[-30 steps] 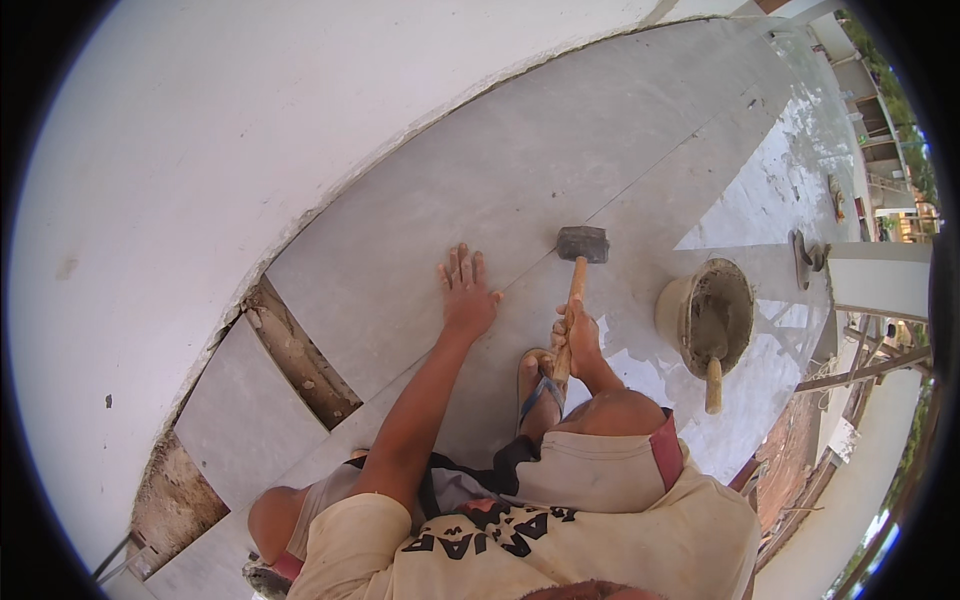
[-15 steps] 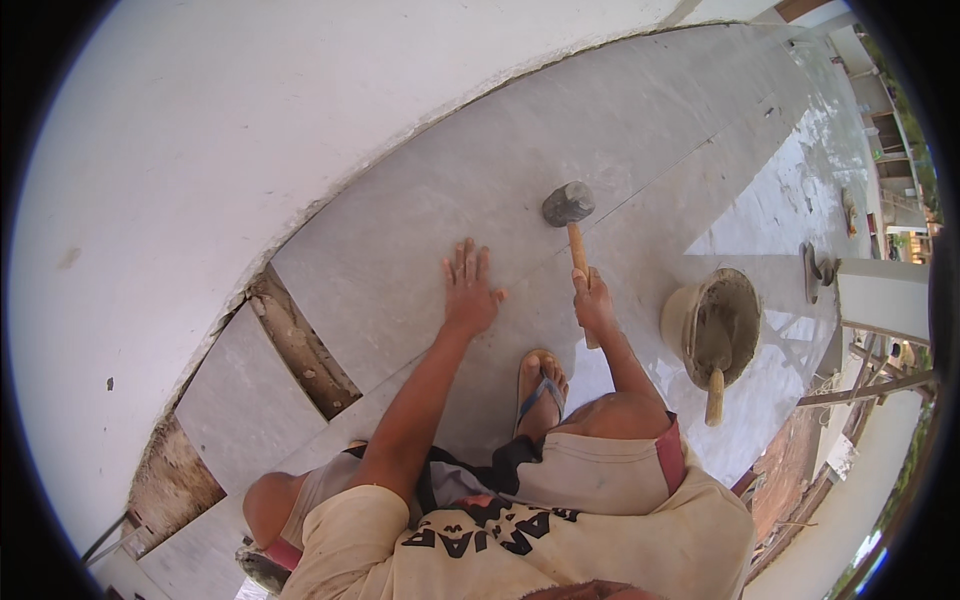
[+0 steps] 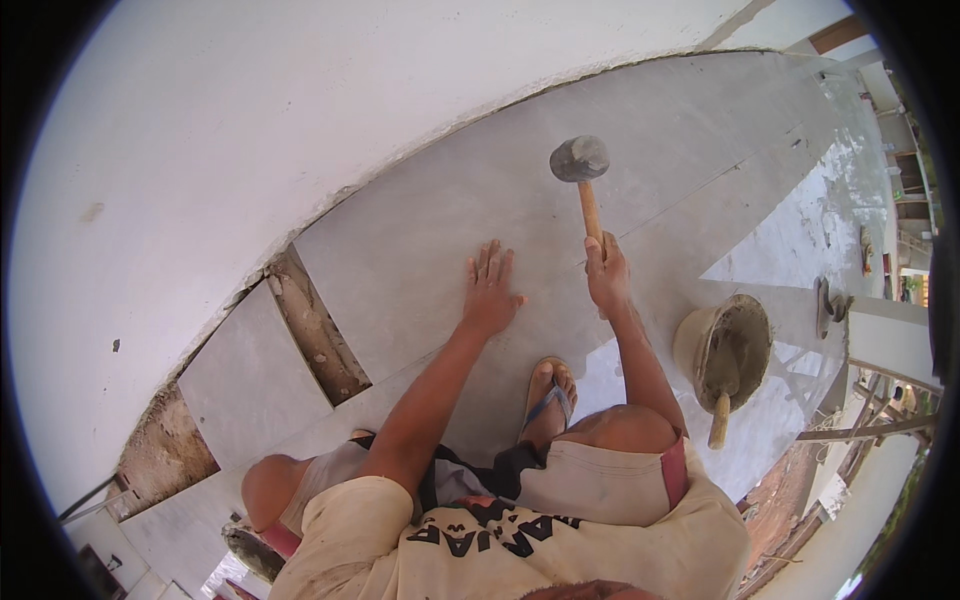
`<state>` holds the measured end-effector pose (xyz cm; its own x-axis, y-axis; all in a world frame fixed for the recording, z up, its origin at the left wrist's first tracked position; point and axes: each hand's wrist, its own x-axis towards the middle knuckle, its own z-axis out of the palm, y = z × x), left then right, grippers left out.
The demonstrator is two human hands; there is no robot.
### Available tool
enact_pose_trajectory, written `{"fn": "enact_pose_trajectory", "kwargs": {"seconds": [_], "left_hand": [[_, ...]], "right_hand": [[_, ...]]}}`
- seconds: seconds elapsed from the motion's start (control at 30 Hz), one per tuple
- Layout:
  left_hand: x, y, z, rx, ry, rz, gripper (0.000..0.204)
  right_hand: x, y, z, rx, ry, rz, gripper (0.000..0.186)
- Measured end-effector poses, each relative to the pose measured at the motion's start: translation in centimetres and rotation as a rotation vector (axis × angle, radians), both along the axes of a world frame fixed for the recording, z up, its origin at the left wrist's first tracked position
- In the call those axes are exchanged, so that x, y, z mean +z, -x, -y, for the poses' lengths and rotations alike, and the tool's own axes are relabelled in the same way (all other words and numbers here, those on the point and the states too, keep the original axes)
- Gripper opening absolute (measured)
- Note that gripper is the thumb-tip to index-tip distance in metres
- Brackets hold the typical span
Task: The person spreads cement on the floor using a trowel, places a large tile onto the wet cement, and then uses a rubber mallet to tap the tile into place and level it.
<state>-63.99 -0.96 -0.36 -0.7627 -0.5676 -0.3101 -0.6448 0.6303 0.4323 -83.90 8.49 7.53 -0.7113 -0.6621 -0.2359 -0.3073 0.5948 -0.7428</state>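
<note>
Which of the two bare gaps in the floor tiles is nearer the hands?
The narrow gap between the large tile under the left hand and a smaller tile; the other gap lies beyond that smaller tile, farther left.

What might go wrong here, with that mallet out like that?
A stray blow from the mallet might catch the left fingers, spread on the grey tile. If the right grip loosened, the mallet could slip away. A tool handle juts over the rim of the bucket, so a knock might dislodge it.
</note>
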Motion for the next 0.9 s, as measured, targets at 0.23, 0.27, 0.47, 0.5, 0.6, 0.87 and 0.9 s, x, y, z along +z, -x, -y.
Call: {"fn": "enact_pose_trajectory", "kwargs": {"seconds": [0.23,0.27,0.47,0.5,0.6,0.87,0.9], "left_hand": [[-0.3,-0.1,0.4,0.019,-0.035,-0.045,0.096],[-0.2,-0.7,0.6,0.041,-0.037,-0.033,0.097],[1.9,-4.6,1.9,0.164,-0.039,-0.032,0.103],[1.3,-5.6,2.2,0.201,-0.005,-0.038,0.103],[-0.4,-7.8,2.2,0.307,0.084,-0.073,0.101],[-0.3,-7.2,2.0,0.377,0.122,-0.090,0.095],[-0.3,-7.2,2.0,0.382,0.134,-0.091,0.095]], "right_hand": [[-4.9,0.6,0.1,0.052,-0.043,-0.164,0.042],[-5.5,0.5,0.3,0.060,-0.054,-0.181,0.042],[-2.0,0.9,2.5,0.103,-0.048,-0.014,0.038],[-1.3,0.1,3.3,0.154,-0.022,-0.016,0.038],[0.8,-2.3,5.0,0.313,0.025,0.000,0.036],[5.4,-7.8,11.8,0.814,0.238,-0.115,0.035],[5.2,-8.6,12.5,0.871,0.268,-0.149,0.035]]}}
